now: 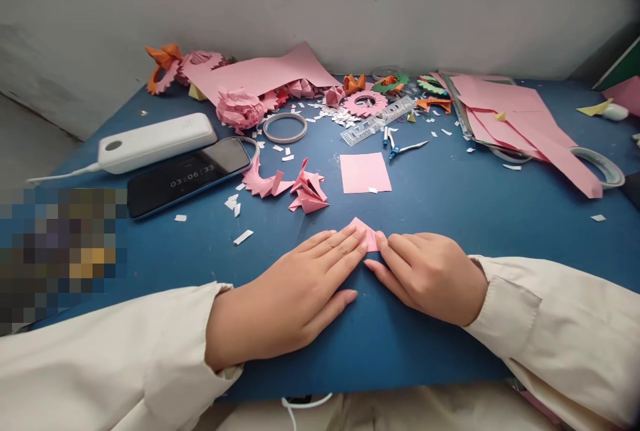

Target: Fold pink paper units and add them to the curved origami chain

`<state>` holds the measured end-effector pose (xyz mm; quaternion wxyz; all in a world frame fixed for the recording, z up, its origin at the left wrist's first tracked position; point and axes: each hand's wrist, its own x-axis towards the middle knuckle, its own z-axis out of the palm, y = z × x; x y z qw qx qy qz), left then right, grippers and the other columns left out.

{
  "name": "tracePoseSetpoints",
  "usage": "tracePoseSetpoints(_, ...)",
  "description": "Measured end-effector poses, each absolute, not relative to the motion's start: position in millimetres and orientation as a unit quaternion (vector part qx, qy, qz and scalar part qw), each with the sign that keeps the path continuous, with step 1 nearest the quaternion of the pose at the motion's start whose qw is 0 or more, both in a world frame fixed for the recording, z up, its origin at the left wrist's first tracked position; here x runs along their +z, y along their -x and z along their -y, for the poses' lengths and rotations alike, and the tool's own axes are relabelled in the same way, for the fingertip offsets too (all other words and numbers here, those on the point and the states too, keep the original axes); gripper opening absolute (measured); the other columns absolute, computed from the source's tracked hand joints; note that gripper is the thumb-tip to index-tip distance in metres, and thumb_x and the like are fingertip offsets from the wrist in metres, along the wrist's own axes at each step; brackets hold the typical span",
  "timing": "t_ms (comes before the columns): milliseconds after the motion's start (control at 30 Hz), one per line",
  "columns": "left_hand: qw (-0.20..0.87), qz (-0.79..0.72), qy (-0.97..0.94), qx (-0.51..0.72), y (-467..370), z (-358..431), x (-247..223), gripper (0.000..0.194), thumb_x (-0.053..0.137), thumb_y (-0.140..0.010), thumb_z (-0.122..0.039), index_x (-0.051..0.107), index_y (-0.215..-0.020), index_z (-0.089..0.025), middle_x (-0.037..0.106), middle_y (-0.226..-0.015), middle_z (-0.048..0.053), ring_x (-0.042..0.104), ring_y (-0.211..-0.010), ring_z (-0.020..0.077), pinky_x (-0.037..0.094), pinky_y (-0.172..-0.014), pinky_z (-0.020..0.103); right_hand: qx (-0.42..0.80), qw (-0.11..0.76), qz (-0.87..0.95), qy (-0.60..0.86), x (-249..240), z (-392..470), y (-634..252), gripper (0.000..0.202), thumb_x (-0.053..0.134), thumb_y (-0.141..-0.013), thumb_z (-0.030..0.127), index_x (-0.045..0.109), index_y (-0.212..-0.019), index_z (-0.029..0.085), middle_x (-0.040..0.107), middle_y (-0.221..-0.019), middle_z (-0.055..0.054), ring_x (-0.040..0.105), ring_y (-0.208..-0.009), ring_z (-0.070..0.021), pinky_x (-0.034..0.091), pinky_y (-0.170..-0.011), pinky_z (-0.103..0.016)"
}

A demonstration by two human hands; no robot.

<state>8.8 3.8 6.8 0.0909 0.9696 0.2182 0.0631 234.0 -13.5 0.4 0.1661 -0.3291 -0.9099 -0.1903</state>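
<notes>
A small folded piece of pink paper (371,239) lies on the blue table (300,371), partly covered by my fingers. My left hand (295,291) rests flat with its fingers stretched out, the fingertips pressing on the paper's left side. At the paper's right edge is my right hand (433,274), its fingers curled, with the index fingertip touching the paper and the thumb just below. Beyond them lies a flat pink square (364,171) with a white scrap on it. Folded pink pieces (309,189) sit to its left.
A phone (187,177) and a white power bank (157,141) are at the left. Toward the back lie a tape roll (285,128), a clear ruler (377,121), small scissors (407,148), paper scraps and pink sheets (520,114). A wall stands behind.
</notes>
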Motion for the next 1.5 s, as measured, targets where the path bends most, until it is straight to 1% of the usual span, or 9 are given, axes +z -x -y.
tracePoseSetpoints(300,-0.002,-0.276,-0.933,0.233,-5.7,-6.3,5.5,0.026,0.051,-0.094,-0.022,0.064,-0.113,-0.009,0.067,-0.122,0.011,0.06,-0.116,0.0292,0.049,-0.099,0.046,-0.148,0.204,0.901,0.352,1.6,8.8,-236.4,0.022,0.051,-0.094,0.021,0.068,-0.086,0.009,0.057,-0.061,-0.002,0.048,-0.054,-0.0143,0.035,-0.054,-0.03)
tracePoseSetpoints(467,0.133,-0.292,-0.913,0.252,-1.3,-6.9,8.8,0.08,0.053,-0.091,-0.054,0.022,-0.149,-0.009,0.033,-0.153,0.018,0.029,-0.144,0.0302,0.031,-0.118,0.047,-0.069,0.238,0.887,0.39,2.9,-0.1,-238.5,0.033,0.052,-0.094,0.038,0.061,-0.11,0.011,0.064,-0.081,-0.007,0.057,-0.068,-0.0163,0.046,-0.063,-0.029)
tracePoseSetpoints(567,0.175,-0.338,-0.883,0.274,-0.1,-7.2,7.5,0.111,0.055,-0.081,-0.07,-0.009,-0.151,-0.012,0.009,-0.159,0.021,0.013,-0.148,0.0358,0.021,-0.119,0.056,-0.009,0.281,0.866,0.414,3.2,-3.1,-241.3,0.072,0.05,-0.091,0.053,0.03,-0.145,0.009,0.06,-0.12,-0.018,0.06,-0.104,-0.0263,0.051,-0.083,-0.039)
tracePoseSetpoints(667,0.164,-0.394,-0.849,0.312,-1.3,-6.2,7.4,0.109,0.041,-0.082,-0.076,-0.021,-0.149,-0.015,-0.003,-0.159,0.022,0.002,-0.147,0.0397,0.015,-0.116,0.065,0.021,0.342,0.829,0.441,4.5,-2.8,-243.1,0.091,0.048,-0.091,0.056,-0.003,-0.153,0.015,0.027,-0.152,-0.025,0.035,-0.138,-0.0356,0.039,-0.104,-0.054)
tracePoseSetpoints(833,0.128,-0.385,-0.853,0.327,-2.9,-6.6,10.7,0.105,0.026,-0.083,-0.079,-0.023,-0.148,-0.012,-0.015,-0.157,0.022,-0.009,-0.146,0.0411,0.009,-0.116,0.066,0.027,0.37,0.834,0.408,7.5,1.3,-241.4,0.101,0.053,-0.088,0.058,-0.015,-0.152,0.018,-0.001,-0.159,-0.019,0.007,-0.146,-0.0375,0.021,-0.114,-0.061)
tracePoseSetpoints(967,0.092,-0.313,-0.902,0.281,-3.6,-7.2,10.6,0.073,0.049,-0.093,-0.056,0.027,-0.146,-0.012,0.038,-0.149,0.022,0.031,-0.142,0.0335,0.018,-0.119,0.057,-0.022,0.309,0.869,0.387,5.5,2.4,-239.9,0.088,0.058,-0.086,0.057,0.018,-0.152,0.014,0.021,-0.155,-0.024,0.016,-0.144,-0.041,0.024,-0.11,-0.065)
tracePoseSetpoints(1067,0.042,-0.293,-0.909,0.293,-4.5,-6.1,9.7,0.023,0.063,-0.09,-0.033,0.062,-0.11,-0.02,0.073,-0.108,0.004,0.065,-0.107,0.0223,0.028,-0.113,0.048,-0.082,0.282,0.878,0.379,3.3,0.6,-240.5,0.04,0.066,-0.085,0.042,0.061,-0.115,0.016,0.054,-0.136,-0.019,0.036,-0.136,-0.0401,0.029,-0.107,-0.063)
tracePoseSetpoints(1200,0.023,-0.308,-0.913,0.264,-4.5,-6.3,9.2,0.013,0.062,-0.091,-0.03,0.065,-0.091,-0.018,0.073,-0.097,0.002,0.066,-0.095,0.0211,0.037,-0.099,0.043,-0.081,0.279,0.888,0.357,3.5,-1.4,-240.7,0.017,0.065,-0.087,0.035,0.067,-0.087,0.019,0.067,-0.12,-0.01,0.053,-0.125,-0.0334,0.031,-0.107,-0.059)
tracePoseSetpoints(1500,-0.057,-0.239,-0.939,0.241,-4.8,-8.7,6.6,0.013,0.051,-0.094,-0.011,0.064,-0.093,-0.013,0.072,-0.095,0.004,0.065,-0.088,0.0173,0.038,-0.095,0.042,-0.082,0.259,0.915,0.298,2.7,-0.8,-239.7,0.011,0.057,-0.093,0.02,0.068,-0.093,0.017,0.068,-0.119,-0.005,0.057,-0.122,-0.026,0.035,-0.106,-0.054)
